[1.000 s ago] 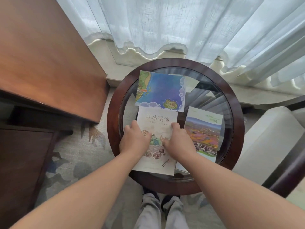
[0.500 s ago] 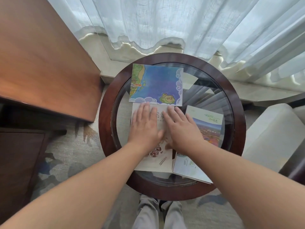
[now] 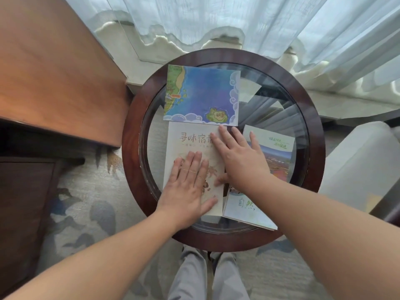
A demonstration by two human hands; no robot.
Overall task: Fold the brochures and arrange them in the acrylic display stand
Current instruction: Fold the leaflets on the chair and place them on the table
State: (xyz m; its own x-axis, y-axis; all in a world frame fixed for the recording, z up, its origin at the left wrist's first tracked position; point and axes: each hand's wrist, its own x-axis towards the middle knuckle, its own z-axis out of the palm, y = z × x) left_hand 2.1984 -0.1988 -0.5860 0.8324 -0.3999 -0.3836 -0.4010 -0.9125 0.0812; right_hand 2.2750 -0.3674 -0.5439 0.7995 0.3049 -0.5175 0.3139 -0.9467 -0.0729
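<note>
Because the cream brochure [image 3: 176, 152] on the counter [image 3: 131, 152] needs a sharp crease, I'd say, the left hand [image 3: 188, 185] and right hand [image 3: 241, 162] press it flat, fingers straight, gripping nothing.

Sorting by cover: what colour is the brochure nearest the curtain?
The map brochure is mostly blue, some green; head view.

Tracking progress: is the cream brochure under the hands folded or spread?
Folded, it seems: the cream brochure shows one narrow cover panel, left hand and right hand pressing it flat.
</note>
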